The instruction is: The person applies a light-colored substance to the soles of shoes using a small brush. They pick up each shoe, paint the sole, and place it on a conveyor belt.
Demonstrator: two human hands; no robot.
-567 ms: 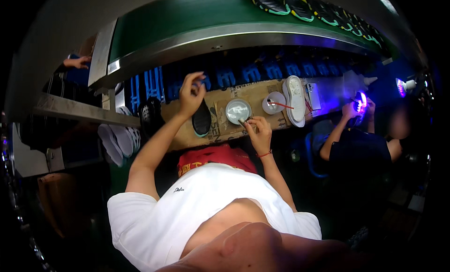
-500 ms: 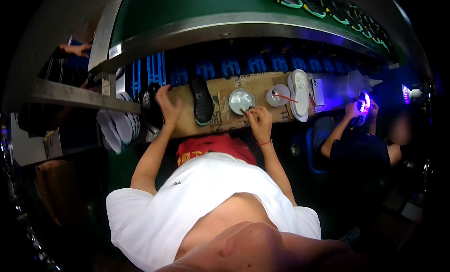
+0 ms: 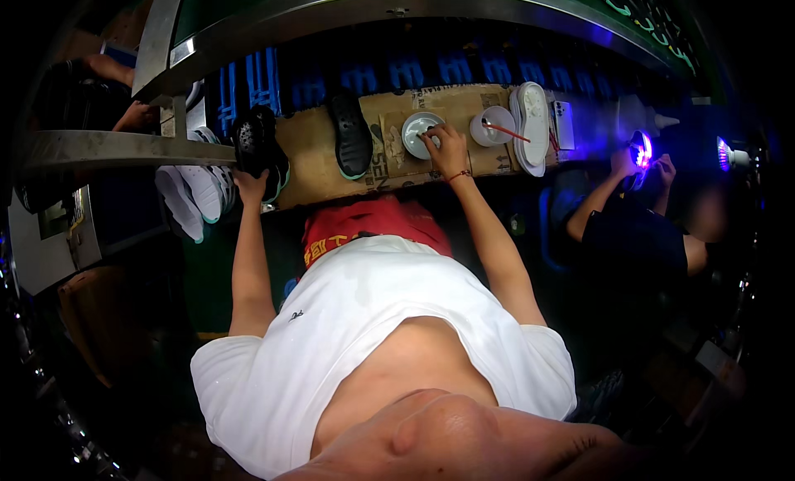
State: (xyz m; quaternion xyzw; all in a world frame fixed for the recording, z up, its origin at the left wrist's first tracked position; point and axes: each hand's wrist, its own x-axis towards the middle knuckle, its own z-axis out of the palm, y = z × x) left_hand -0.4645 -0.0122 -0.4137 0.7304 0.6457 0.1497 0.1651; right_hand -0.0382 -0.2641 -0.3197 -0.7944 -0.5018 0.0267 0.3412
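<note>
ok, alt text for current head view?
A person's left hand is at black shoes at the left end of a cardboard sheet, the right hand over a pale bowl. A black sole lies between the hands; right of the bowl are a translucent cup, white soles and a phone.

V. dim edges, violet lamp, poss. blur
</note>
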